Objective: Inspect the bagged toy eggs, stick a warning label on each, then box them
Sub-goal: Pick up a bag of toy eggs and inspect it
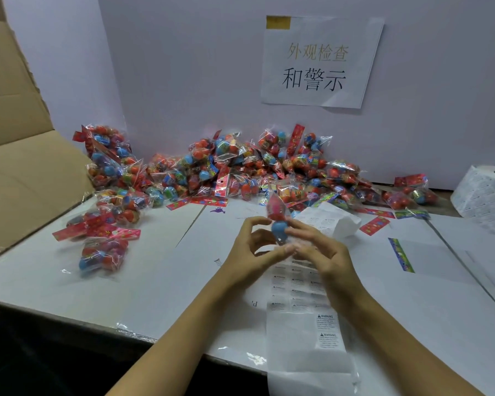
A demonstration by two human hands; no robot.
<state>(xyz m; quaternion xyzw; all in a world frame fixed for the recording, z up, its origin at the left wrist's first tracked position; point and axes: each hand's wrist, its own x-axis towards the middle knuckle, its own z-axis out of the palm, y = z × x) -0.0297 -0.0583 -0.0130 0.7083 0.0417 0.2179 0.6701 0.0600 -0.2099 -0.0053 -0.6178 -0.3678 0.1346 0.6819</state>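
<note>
Hands meet above the white worktop [143, 284]: the left hand [255, 250] and right hand [323, 252] both pinch one bagged toy egg [279, 228], blue end down, fingers curled round it. Under them lies a strip of warning labels [306, 318]. More bagged eggs [240, 170] heap against the back wall, a cardboard box [20, 172] stands left, and a label roll [489, 192] sits far right.

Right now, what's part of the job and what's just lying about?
Job: bagged egg held by left hand and right hand; warning label strip; pile of bagged eggs; label roll; cardboard box.
Lying about: wall sign; loose header cards.
</note>
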